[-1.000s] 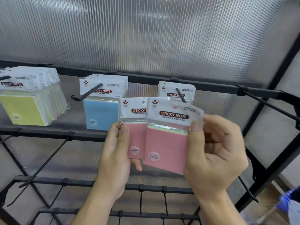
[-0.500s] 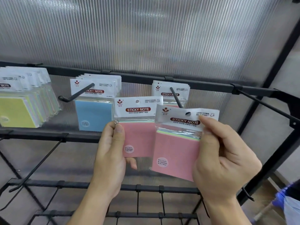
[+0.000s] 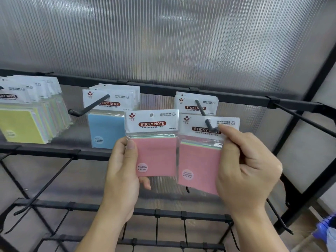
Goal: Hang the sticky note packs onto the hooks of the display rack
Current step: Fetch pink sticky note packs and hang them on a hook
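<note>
Left hand (image 3: 121, 171): fingers gripped the left edge of a pink sticky note pack in clear plastic (image 3: 158, 155), thumb on its front, pack upright below the rail. Right hand (image 3: 245, 170): fingers pinched the right edge of a second pink sticky note pack (image 3: 198, 166), just beside the first; the tip of a black metal hook (image 3: 201, 109) showed through its hang hole. Behind hung white-headed packs (image 3: 192, 102) on that hook, blue-fronted packs (image 3: 106, 131) to the left, yellow-fronted packs (image 3: 20, 126) far left. Black rack rail (image 3: 160, 89) and ribbed translucent panel (image 3: 163, 42) stood at back.
</note>
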Demonstrator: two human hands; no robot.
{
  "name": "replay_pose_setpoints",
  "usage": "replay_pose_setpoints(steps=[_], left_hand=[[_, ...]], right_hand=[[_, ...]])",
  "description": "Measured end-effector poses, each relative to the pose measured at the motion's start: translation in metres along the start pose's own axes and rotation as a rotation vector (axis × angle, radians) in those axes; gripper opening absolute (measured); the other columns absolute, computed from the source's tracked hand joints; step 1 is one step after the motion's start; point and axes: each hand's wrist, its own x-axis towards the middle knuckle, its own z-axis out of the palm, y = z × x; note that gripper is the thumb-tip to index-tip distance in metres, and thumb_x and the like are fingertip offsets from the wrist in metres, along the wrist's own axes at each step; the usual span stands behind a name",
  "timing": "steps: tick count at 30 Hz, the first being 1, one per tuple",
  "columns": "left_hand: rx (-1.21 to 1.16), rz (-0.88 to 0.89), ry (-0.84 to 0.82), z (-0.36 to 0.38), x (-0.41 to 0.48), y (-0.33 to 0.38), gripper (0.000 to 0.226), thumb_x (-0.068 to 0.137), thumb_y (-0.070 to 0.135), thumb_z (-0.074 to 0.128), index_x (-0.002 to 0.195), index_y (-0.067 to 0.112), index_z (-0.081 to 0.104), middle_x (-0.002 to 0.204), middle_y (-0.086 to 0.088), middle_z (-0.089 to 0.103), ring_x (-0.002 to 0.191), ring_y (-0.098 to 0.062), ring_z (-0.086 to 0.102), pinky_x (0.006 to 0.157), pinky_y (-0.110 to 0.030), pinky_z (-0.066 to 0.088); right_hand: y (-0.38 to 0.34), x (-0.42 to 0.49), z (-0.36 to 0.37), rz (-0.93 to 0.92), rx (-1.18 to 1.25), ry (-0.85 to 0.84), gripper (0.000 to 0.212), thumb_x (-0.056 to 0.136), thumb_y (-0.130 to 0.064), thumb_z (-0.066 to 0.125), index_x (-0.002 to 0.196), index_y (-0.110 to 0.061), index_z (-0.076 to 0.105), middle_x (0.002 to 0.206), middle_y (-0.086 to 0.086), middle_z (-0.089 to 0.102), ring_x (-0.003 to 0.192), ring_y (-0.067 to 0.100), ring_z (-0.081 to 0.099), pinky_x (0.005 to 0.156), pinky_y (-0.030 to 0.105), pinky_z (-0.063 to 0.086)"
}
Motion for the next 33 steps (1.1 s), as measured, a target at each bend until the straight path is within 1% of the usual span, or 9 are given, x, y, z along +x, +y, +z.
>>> replay_pose_setpoints(steps=[2,8,14,18,20,22,25,28,33], left_hand=[[0.003,-0.013,0.017,-0.001,0.000,0.000,0.031,0.093,0.050,0.048,0.097,0.021,0.057,0.078,0.007,0.065,0.061,-0.009,0.052,0.036,-0.023,0.040],[0.001,-0.022,0.031,-0.003,0.002,0.002,0.032,0.085,0.047,0.042,0.096,0.021,0.057,0.077,0.008,0.066,0.059,-0.010,0.052,0.036,-0.023,0.038],[-0.003,-0.029,0.009,-0.002,0.000,0.006,0.032,0.085,0.048,0.043,0.095,0.022,0.057,0.081,0.008,0.069,0.061,-0.009,0.055,0.036,-0.023,0.039],[0.009,-0.036,-0.013,-0.002,-0.002,0.007,0.032,0.085,0.050,0.042,0.095,0.024,0.059,0.083,0.007,0.070,0.062,-0.014,0.053,0.038,-0.025,0.039],[0.013,-0.043,-0.031,-0.002,-0.003,0.007,0.033,0.086,0.051,0.042,0.094,0.025,0.060,0.084,0.006,0.070,0.063,-0.016,0.052,0.039,-0.026,0.039],[0.011,-0.053,-0.045,-0.002,-0.004,0.007,0.033,0.087,0.052,0.042,0.094,0.025,0.060,0.084,0.005,0.069,0.063,-0.018,0.051,0.040,-0.026,0.039],[0.003,-0.058,-0.072,0.000,-0.005,0.006,0.037,0.091,0.053,0.044,0.099,0.020,0.059,0.086,0.001,0.069,0.063,-0.018,0.050,0.040,-0.025,0.039],[-0.019,-0.038,-0.132,0.000,-0.007,0.004,0.036,0.090,0.053,0.047,0.097,0.020,0.060,0.086,-0.003,0.067,0.059,-0.018,0.048,0.039,-0.027,0.039],[-0.098,-0.036,-0.216,-0.003,-0.011,0.003,0.039,0.088,0.044,0.047,0.105,0.011,0.056,0.091,-0.011,0.064,0.055,-0.018,0.046,0.039,-0.029,0.038]], right_hand=[[0.001,0.008,0.016,0.057,-0.078,-0.079,0.030,0.084,0.003,0.045,0.091,-0.001,0.073,0.069,0.003,0.064,0.064,0.010,0.055,0.063,0.012,0.041],[0.021,0.016,0.035,0.023,-0.181,-0.124,0.034,0.080,0.007,0.042,0.098,0.003,0.071,0.073,0.007,0.063,0.072,0.008,0.052,0.070,0.000,0.035],[0.040,0.020,0.046,0.088,-0.275,-0.281,0.043,0.080,0.008,0.042,0.113,-0.002,0.069,0.078,-0.004,0.046,0.069,0.003,0.036,0.065,0.000,0.032],[0.038,0.018,0.043,0.114,-0.264,-0.318,0.041,0.084,0.003,0.045,0.118,-0.004,0.066,0.089,-0.002,0.049,0.077,0.009,0.044,0.072,0.000,0.034],[0.032,0.011,0.039,0.128,-0.279,-0.250,0.034,0.084,0.000,0.051,0.114,-0.004,0.068,0.098,-0.002,0.049,0.085,0.014,0.050,0.078,0.006,0.038],[0.024,0.004,0.035,0.145,-0.248,-0.159,0.027,0.085,-0.009,0.052,0.103,-0.004,0.071,0.098,-0.002,0.050,0.084,0.017,0.054,0.075,0.015,0.044],[0.005,-0.007,0.028,0.081,-0.042,-0.165,0.023,0.085,-0.016,0.050,0.083,-0.007,0.071,0.076,-0.001,0.058,0.064,0.007,0.053,0.059,0.010,0.039],[-0.016,-0.013,0.026,0.149,0.175,-0.268,0.012,0.085,-0.027,0.058,0.079,-0.019,0.066,0.066,-0.009,0.062,0.058,0.004,0.057,0.053,0.011,0.041],[-0.026,-0.018,0.025,0.164,0.182,-0.222,0.015,0.084,-0.027,0.063,0.071,-0.025,0.055,0.058,-0.014,0.056,0.055,-0.004,0.051,0.055,0.006,0.037]])
